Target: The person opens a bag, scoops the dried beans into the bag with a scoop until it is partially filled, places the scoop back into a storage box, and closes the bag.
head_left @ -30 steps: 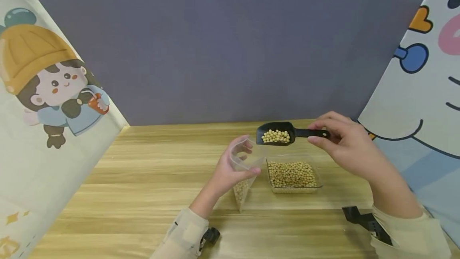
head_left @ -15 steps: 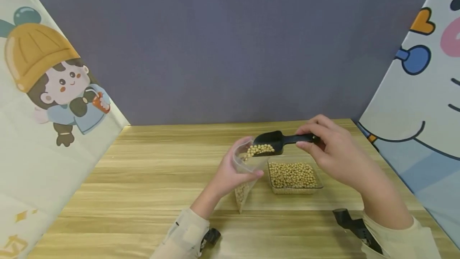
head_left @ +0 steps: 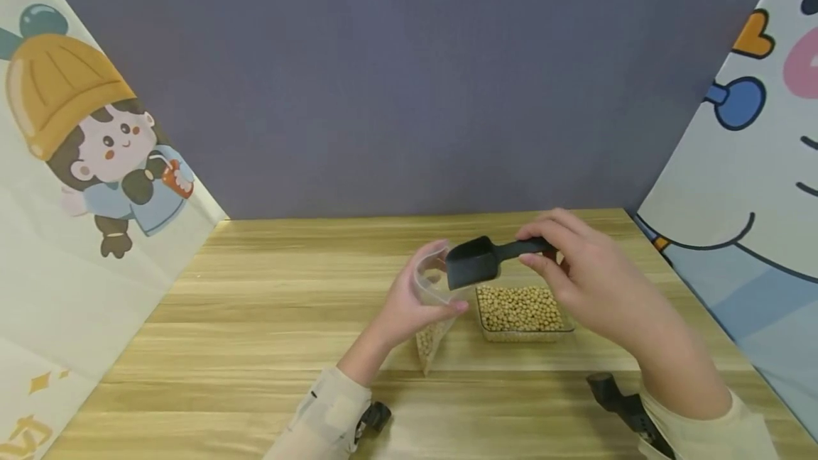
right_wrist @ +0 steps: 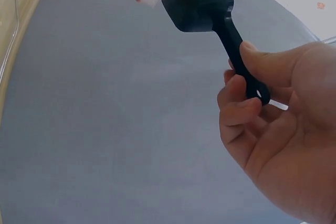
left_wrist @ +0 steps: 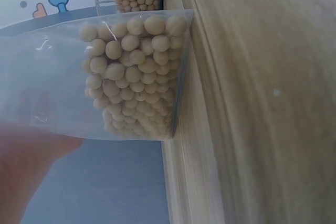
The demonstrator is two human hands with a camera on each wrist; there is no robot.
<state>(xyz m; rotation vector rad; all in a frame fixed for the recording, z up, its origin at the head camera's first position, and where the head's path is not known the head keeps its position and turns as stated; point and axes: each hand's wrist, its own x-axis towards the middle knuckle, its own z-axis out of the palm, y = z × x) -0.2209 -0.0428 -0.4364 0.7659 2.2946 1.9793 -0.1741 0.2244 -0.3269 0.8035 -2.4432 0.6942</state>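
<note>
Nearest, the left hand (head_left: 405,307) curls part-way around the clear bag (head_left: 429,343), holding its mouth spread; beans (left_wrist: 136,77) fill the base. A slackened grip could fold the soft film inward or topple the bag. The right hand (head_left: 588,265) pinches the handle of the black scoop (head_left: 474,263), tipped at that mouth; whether its lip is inside cannot be told. Misalignment could snag the rim or scatter stragglers. Beyond, the bean-filled container (head_left: 524,337) sits beside the bag; a low swing could knock it.

Left sleeve (head_left: 322,414): pale cream, small dark mark near the cuff
Right sleeve (head_left: 716,436): pale cream
Left camera (head_left: 376,417): black, stubby
Right camera (head_left: 607,390): black, long-bodied, blunt-tipped
Left hand (head_left: 405,309): bare
Right hand (head_left: 594,279): bare
</note>
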